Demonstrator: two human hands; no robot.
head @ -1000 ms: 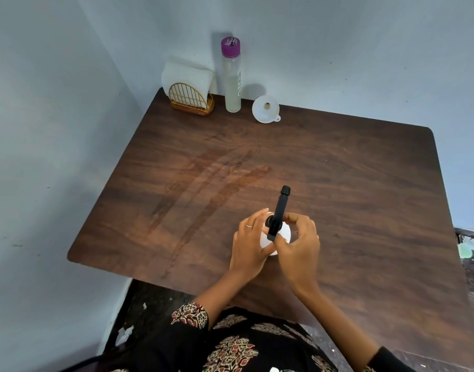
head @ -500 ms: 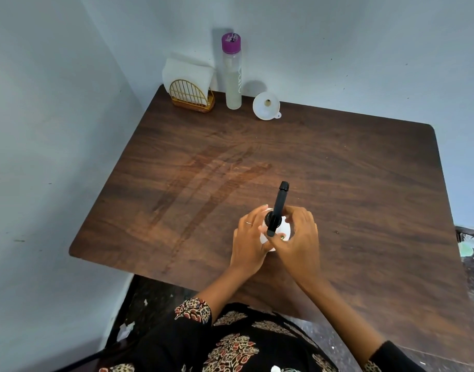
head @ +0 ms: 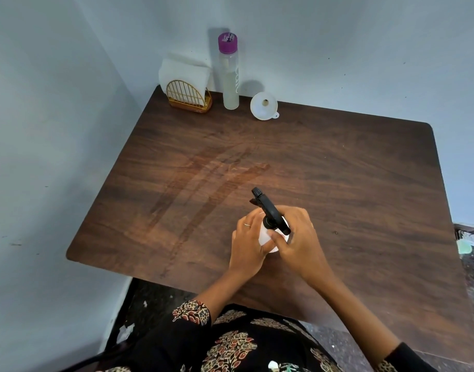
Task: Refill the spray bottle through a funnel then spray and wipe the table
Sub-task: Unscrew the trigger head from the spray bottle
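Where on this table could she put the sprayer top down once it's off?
The table is bare along its whole right side and across the middle, between the spray bottle in her hands and the far edge. The far left corner is crowded: napkin holder, tall bottle and funnel stand close together.

Dark wood-grain table point(head: 337, 170), rounded corners, pushed into corner of walls. At far edge, left to right: gold wire napkin holder point(head: 188, 99) with white napkins, tall clear bottle point(head: 230, 76) with purple cap, white funnel point(head: 264, 106) just beside it. White spray bottle point(head: 269, 236) upright near front edge. Faint streaks mid-surface.
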